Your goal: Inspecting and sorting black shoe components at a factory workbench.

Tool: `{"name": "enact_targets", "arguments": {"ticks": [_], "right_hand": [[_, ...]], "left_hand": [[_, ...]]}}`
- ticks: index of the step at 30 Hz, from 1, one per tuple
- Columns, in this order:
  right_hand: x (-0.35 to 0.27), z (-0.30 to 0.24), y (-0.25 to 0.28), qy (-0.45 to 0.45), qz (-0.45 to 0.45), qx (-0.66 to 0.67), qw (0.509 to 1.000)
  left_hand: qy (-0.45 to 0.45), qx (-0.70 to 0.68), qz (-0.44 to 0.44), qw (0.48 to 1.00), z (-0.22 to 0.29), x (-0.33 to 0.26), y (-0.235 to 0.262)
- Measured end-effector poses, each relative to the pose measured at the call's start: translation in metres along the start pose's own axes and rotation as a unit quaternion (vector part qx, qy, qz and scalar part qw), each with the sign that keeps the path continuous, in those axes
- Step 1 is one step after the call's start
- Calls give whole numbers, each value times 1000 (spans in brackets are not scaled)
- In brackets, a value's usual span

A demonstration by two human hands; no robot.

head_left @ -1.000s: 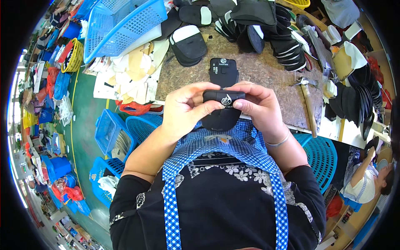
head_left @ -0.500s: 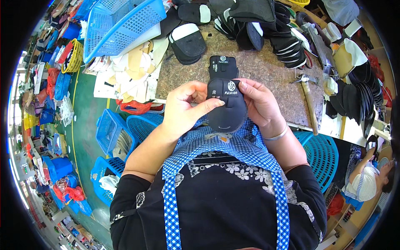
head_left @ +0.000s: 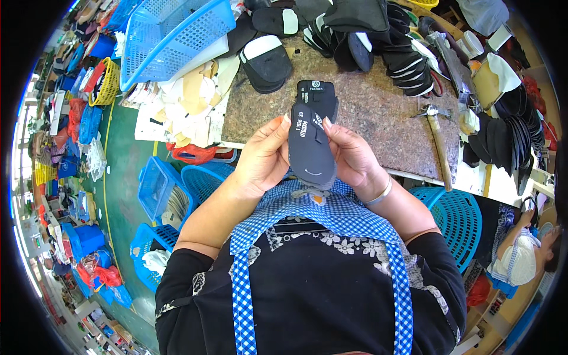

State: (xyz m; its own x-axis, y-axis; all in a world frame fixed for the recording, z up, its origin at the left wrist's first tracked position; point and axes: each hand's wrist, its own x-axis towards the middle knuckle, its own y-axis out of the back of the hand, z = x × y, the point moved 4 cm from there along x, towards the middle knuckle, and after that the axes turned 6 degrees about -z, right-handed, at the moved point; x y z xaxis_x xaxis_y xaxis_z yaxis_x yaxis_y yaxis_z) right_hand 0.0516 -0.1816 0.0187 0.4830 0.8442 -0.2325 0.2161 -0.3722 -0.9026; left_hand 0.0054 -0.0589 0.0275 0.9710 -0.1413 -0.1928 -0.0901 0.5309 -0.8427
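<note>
Before my chest I hold a black, rounded shoe piece (head_left: 312, 151) with white print on its face and a small pale curved mark near its lower end. My left hand (head_left: 266, 158) pinches its left edge between thumb and fingers. On the opposite edge, my right hand (head_left: 356, 157) grips with the thumb near the top print. A similar black printed piece (head_left: 317, 93) lies on the brown worktable (head_left: 378, 127) just beyond, partly hidden behind the held one. My fingertips behind the held piece are hidden.
A hammer (head_left: 439, 145) lies at the table's right side. Black pieces with white edges (head_left: 408, 74) are stacked at the far right; another stack (head_left: 266, 64) stands far left. A blue basket (head_left: 177, 44) and cut paper scraps (head_left: 192, 100) occupy the left. A person (head_left: 520, 254) sits at right.
The held piece has tilted and turned in my fingers, showing more print along its left side. My left thumb has moved off its face to the left edge; my right hand is slightly lower.
</note>
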Motion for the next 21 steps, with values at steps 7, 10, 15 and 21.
{"name": "enact_targets", "arguments": {"ticks": [7, 10, 15, 21], "right_hand": [[1, -10, 9, 106, 32, -98, 989], [-3, -22, 10, 157, 80, -233, 956], [-5, -23, 4, 181, 90, -297, 933], [-6, -18, 7, 96, 108, -189, 971]], "left_hand": [[-354, 690, -35, 631, 33, -8, -25], [-91, 576, -9, 812, 29, -11, -6], [-64, 455, -33, 888, 23, -8, 4], [-284, 772, 46, 567, 24, -16, -12]]}}
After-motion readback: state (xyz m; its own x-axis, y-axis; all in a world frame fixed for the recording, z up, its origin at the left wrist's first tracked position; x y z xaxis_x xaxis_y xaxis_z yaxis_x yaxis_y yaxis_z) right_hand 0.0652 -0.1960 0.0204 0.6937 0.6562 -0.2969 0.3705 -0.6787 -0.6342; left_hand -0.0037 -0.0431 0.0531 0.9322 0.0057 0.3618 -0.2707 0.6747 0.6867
